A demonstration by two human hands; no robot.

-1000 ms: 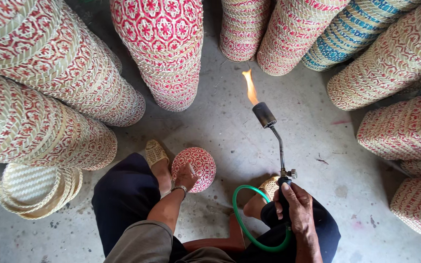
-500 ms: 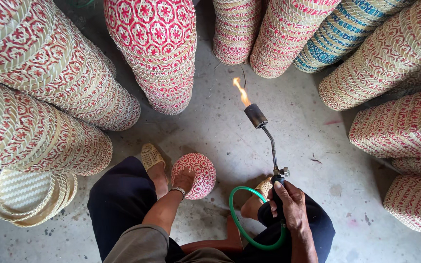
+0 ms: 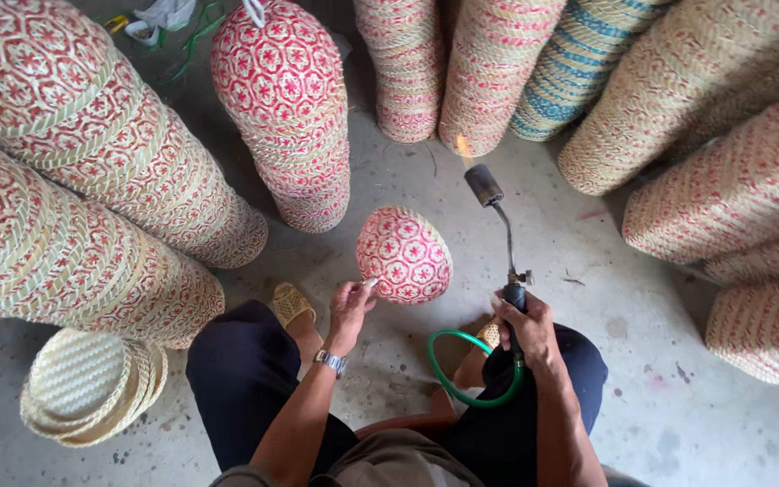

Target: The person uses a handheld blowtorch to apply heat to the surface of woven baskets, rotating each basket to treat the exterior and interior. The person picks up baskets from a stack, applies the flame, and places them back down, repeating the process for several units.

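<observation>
My left hand [image 3: 350,308] holds a small woven basket [image 3: 404,254] by its rim, fingertips pinched on the edge, bottom of the basket facing up toward me. It is round, red-and-cream with a star-like weave. A metal watch [image 3: 329,362] sits on that wrist.

My right hand [image 3: 525,326] is closed around the handle of a gas torch [image 3: 500,236]. The thin neck of the torch runs up from my fist to a dark burner head, just right of the basket and slightly beyond it, not touching it. A small orange flame [image 3: 462,146] stands off the burner tip, pointing away from me, close to the foot of a stack beyond the basket. A green hose [image 3: 462,379] loops from the torch handle down across my lap, nearer to me than the basket.

I am seated low on a grey concrete floor [image 3: 588,234], knees apart in dark trousers; a woven sandal [image 3: 290,302] shows left of the basket, near my left hand.

Around the basket: tall leaning stacks of nested red-and-cream baskets [image 3: 288,108] beyond it and to its left, more stacks to its right, one blue-striped stack [image 3: 579,63] beyond and right. Well to the left of the basket, nearer me, lies a short pile of plain pale baskets [image 3: 87,386].
</observation>
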